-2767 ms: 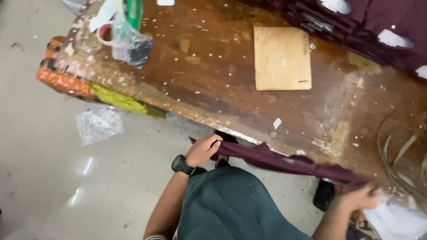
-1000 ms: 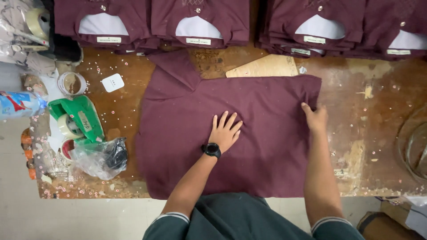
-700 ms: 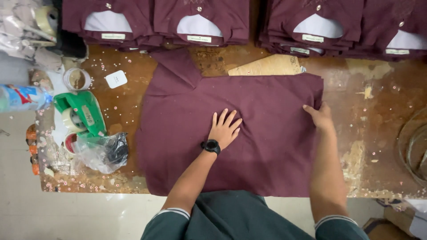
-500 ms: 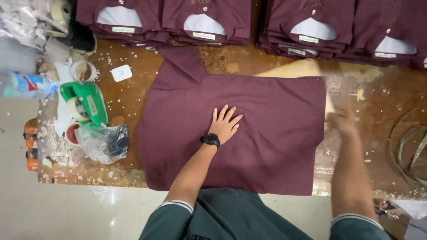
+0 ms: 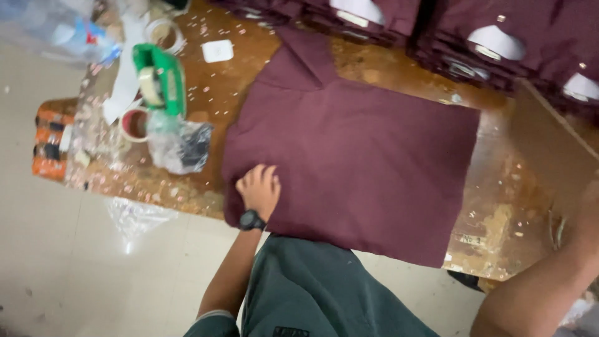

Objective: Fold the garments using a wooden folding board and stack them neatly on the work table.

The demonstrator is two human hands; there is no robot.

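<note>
A maroon shirt [image 5: 362, 156] lies spread flat, back up, on a worn wooden table [image 5: 499, 218]. My left hand [image 5: 259, 187], with a black watch on the wrist, rests on the shirt's near left corner, fingers slightly apart. My right forearm [image 5: 536, 287] reaches up from the bottom right. That hand [image 5: 589, 209] is blurred at the frame's right edge, next to a brown board [image 5: 552, 140] that stands tilted beside the shirt. Whether the hand holds the board is not clear.
Stacks of folded maroon shirts [image 5: 499, 37] line the table's far side. At the left end sit a green tape dispenser [image 5: 161, 78], tape rolls [image 5: 133, 123], a crumpled plastic bag [image 5: 181, 146] and a white card [image 5: 218, 51]. Another plastic bag [image 5: 134, 215] lies on the floor.
My left hand slid from the shirt's middle to its near left corner. My right hand left the shirt's right edge and went off to the right; the board now shows there.
</note>
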